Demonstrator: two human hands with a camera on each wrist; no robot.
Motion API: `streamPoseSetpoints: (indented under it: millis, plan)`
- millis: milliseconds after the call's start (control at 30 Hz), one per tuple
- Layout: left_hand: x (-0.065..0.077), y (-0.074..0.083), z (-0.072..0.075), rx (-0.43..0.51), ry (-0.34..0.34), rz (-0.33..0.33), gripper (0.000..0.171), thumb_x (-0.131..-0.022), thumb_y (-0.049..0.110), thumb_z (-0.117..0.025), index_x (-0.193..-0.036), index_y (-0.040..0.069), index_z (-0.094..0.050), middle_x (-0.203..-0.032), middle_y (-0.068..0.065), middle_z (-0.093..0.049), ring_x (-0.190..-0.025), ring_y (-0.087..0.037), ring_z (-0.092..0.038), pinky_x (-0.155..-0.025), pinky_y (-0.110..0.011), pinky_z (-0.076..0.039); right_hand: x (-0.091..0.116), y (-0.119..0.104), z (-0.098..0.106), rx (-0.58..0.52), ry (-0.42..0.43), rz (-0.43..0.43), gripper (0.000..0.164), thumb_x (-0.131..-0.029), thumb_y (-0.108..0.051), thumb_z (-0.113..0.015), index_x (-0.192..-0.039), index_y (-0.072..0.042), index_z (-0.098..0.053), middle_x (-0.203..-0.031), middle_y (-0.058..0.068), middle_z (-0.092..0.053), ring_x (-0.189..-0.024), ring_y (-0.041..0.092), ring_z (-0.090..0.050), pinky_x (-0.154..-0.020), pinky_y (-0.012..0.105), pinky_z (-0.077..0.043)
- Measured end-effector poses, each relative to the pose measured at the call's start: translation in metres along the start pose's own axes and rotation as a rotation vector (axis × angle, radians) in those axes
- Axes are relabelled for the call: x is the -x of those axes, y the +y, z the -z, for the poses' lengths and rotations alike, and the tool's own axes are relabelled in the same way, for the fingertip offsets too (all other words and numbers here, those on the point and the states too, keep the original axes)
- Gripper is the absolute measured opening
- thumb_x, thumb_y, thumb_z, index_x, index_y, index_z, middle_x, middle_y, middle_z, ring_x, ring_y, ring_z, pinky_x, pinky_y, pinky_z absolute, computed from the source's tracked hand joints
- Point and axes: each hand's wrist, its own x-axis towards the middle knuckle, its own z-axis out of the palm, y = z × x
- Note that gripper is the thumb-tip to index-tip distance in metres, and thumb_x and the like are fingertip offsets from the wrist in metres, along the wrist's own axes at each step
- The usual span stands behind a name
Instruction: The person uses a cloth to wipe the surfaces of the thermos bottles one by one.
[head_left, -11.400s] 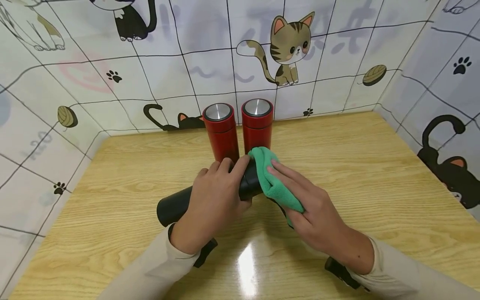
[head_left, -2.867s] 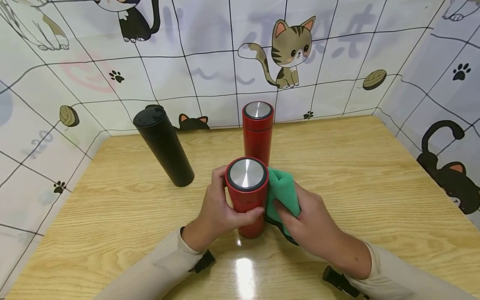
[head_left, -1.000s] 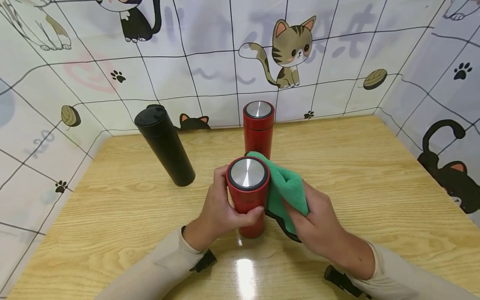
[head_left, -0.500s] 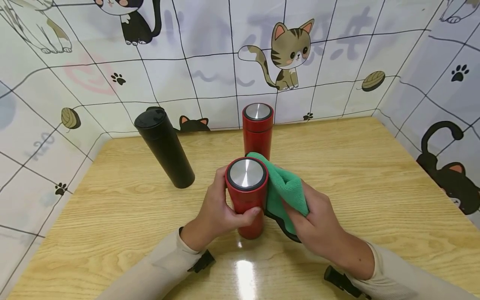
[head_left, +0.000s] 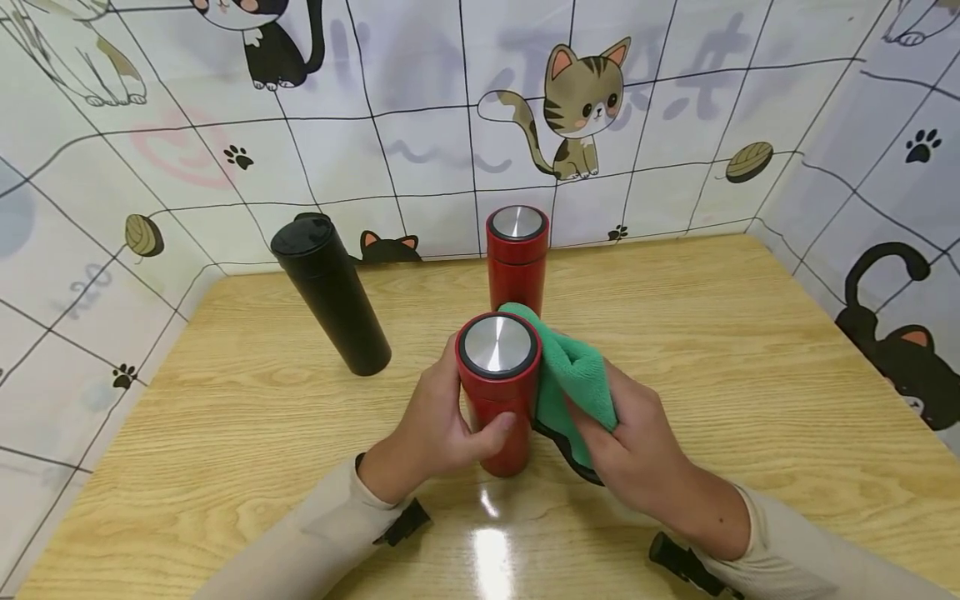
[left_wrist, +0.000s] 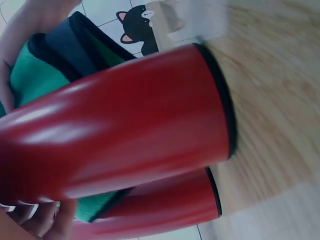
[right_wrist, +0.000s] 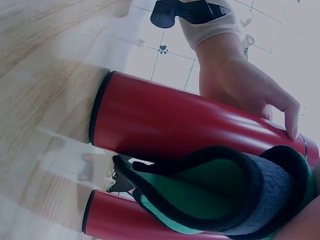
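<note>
In the head view my left hand (head_left: 431, 425) grips a red thermos bottle (head_left: 495, 400) with a silver-topped lid, its thumb across the front and the fingers going round behind. The bottle is nearly upright over the table. My right hand (head_left: 637, 450) pinches a folded green cloth (head_left: 573, 375) with dark edging. The cloth lies against the bottle's right side and reaches behind it. In the right wrist view the cloth (right_wrist: 215, 185) bulges open in a fold beside the bottle (right_wrist: 185, 117). My right fingertips are hidden by the cloth.
A second red thermos (head_left: 517, 271) stands just behind the held one, its lower part hidden by the cloth. To the left a black bottle (head_left: 330, 296) stands on the wood-grain table (head_left: 247, 417). A cat-patterned covering (head_left: 420, 75) rises at the back and sides.
Earlier both hands held the black bottle tilted, cloth at its lid; now it stands at left and a red thermos is held in front. Lately the cloth moved up and round behind; left thumb shifted slightly.
</note>
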Motion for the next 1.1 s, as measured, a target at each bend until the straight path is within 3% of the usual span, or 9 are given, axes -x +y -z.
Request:
streamPoseSetpoints:
  millis: [100,200,400,533,800,1000,1100]
  plan:
    - [-0.0009,0.0028,-0.0006,0.017,-0.015,0.027,0.075,-0.082,0.036,-0.069,-0.142,0.004,-0.037,-0.130,-0.009,-0.059,-0.120,-0.021,-0.059,-0.102,-0.040,-0.052,-0.0006,0.0000,0.0003,0.002,-0.037,-0.030,0.062,-0.094,0.011,-0.056,-0.150,-0.011,-0.045,-0.148,0.006,-0.054,-0.134,0.013,-0.054,-0.103,0.026,-0.050]
    - [-0.0006,0.0057,-0.0011,0.070,-0.034,0.104,0.083,-0.079,0.031,-0.079,-0.145,0.008,-0.034,-0.133,-0.006,-0.057,-0.123,-0.019,-0.057,-0.105,-0.039,-0.050,-0.0007,0.0011,-0.0011,0.040,-0.045,-0.027,0.061,-0.094,0.010,-0.056,-0.150,-0.012,-0.045,-0.146,0.006,-0.056,-0.132,0.012,-0.055,-0.102,0.023,-0.049]
    - [-0.0017,0.0084,-0.0029,0.085,-0.054,0.216,0.091,-0.072,0.018,-0.089,-0.145,0.011,-0.034,-0.134,-0.001,-0.057,-0.123,-0.015,-0.057,-0.102,-0.036,-0.052,0.0007,-0.0005,-0.0009,0.029,0.039,0.050,0.063,-0.089,0.017,-0.055,-0.147,-0.008,-0.049,-0.141,0.011,-0.059,-0.128,0.010,-0.058,-0.098,0.022,-0.051]
    - [-0.0022,0.0080,-0.0030,0.065,-0.062,0.211,0.090,-0.073,0.018,-0.088,-0.144,0.010,-0.034,-0.133,-0.001,-0.058,-0.122,-0.015,-0.057,-0.100,-0.036,-0.054,0.0007,-0.0010,0.0004,0.010,0.065,0.085,0.066,-0.086,0.021,-0.056,-0.146,-0.004,-0.048,-0.143,0.012,-0.058,-0.131,0.013,-0.057,-0.101,0.025,-0.050]
    - [-0.0024,0.0067,-0.0031,0.064,-0.052,0.165,0.090,-0.072,0.017,-0.088,-0.144,0.008,-0.034,-0.133,-0.004,-0.058,-0.122,-0.016,-0.057,-0.101,-0.036,-0.053,0.0013,0.0016,-0.0017,0.006,-0.002,0.014,0.062,-0.091,0.016,-0.054,-0.148,-0.008,-0.047,-0.143,0.011,-0.057,-0.129,0.009,-0.057,-0.098,0.025,-0.052]
    - [-0.0025,0.0072,-0.0032,0.059,-0.051,0.163,0.089,-0.072,0.017,-0.088,-0.143,0.008,-0.034,-0.133,-0.004,-0.058,-0.122,-0.017,-0.058,-0.099,-0.036,-0.055,0.0019,0.0011,-0.0012,-0.016,0.036,0.073,0.064,-0.087,0.021,-0.055,-0.146,-0.002,-0.048,-0.143,0.011,-0.058,-0.130,0.012,-0.057,-0.100,0.025,-0.051]
    - [-0.0025,0.0069,-0.0033,0.055,-0.050,0.164,0.090,-0.072,0.017,-0.088,-0.143,0.008,-0.034,-0.132,-0.004,-0.058,-0.122,-0.017,-0.058,-0.099,-0.035,-0.055,0.0013,0.0009,-0.0006,-0.026,-0.010,0.022,0.062,-0.091,0.017,-0.053,-0.149,-0.005,-0.045,-0.147,0.010,-0.054,-0.133,0.012,-0.055,-0.100,0.027,-0.052]
